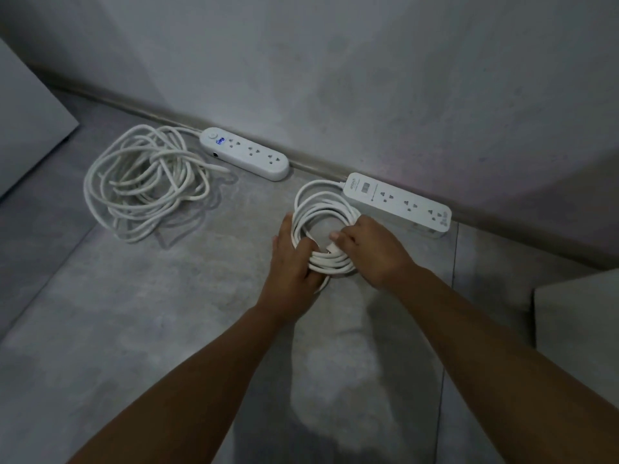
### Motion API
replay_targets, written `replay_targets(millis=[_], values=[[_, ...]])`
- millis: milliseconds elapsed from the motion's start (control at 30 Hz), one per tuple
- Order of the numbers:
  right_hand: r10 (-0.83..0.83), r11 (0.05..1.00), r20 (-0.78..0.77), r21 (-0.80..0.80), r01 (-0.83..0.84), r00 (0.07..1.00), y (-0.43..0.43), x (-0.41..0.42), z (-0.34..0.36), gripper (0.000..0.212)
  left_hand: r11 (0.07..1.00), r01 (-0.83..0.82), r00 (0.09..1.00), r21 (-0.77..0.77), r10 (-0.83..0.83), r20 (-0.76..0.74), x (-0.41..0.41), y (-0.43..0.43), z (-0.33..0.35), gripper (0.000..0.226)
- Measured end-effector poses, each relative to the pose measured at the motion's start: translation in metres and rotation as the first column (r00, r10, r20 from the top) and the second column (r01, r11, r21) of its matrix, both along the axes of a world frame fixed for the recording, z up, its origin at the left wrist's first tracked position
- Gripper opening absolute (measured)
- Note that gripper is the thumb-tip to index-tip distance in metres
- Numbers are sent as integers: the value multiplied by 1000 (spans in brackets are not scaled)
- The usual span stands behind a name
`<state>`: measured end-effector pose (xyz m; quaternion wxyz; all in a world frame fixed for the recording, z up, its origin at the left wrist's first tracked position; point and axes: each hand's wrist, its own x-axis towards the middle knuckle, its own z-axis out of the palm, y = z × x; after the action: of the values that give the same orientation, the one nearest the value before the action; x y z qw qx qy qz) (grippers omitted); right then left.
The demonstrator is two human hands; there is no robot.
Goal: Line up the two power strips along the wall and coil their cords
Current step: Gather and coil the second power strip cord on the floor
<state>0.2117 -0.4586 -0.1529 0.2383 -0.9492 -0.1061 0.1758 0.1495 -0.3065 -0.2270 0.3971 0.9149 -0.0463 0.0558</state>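
Note:
Two white power strips lie along the wall's baseboard. The left strip [244,153] has a lit blue display, and its long cord [144,182] lies in a loose tangled pile on the floor to its left. The right strip [398,204] sits further right, with its cord [321,212] wound into a tight round coil in front of it. My left hand [291,262] grips the coil's near-left side, thumb curled over the loops. My right hand [371,249] holds the coil's right side, fingers pinching a white piece at the loops, possibly the plug.
The grey floor [167,329] stretches toward me. A pale panel or furniture side [30,128] stands at the left. A light box-like edge [576,323] sits at the right. The grey wall [368,78] runs diagonally behind the strips.

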Motion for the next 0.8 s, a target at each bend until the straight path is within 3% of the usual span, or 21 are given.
replay_targets(millis=[133, 200, 267, 467, 567, 700, 800], values=[[-45, 998, -22, 41, 45, 999, -4, 1, 8, 34, 999, -27, 998, -32, 25, -65, 5, -3, 1, 23], [-136, 965, -109, 209, 157, 985, -2, 0, 1, 26, 1000, -11, 996, -19, 10, -84, 5, -2, 4, 33], [-200, 923, -156, 300, 240, 967, 2, -2, -8, 32, 998, 16, 996, 54, -12, -91, 7, 1, 6, 39], [-148, 970, 34, 199, 139, 988, -5, -3, -25, 32, 933, 12, 995, 361, 25, -98, 1, -7, 10, 48], [-101, 979, 61, 185, 88, 993, -12, -1, -24, 31, 868, 153, 969, 473, -37, -245, 1, -9, 15, 61], [138, 989, 333, -93, -113, 933, -15, -1, -19, 34, 883, 291, 911, 367, -140, -387, 12, 8, 28, 80], [82, 996, 362, -52, -67, 929, -18, -4, -13, 34, 896, 298, 915, 329, -170, -366, 12, 15, 31, 94]])
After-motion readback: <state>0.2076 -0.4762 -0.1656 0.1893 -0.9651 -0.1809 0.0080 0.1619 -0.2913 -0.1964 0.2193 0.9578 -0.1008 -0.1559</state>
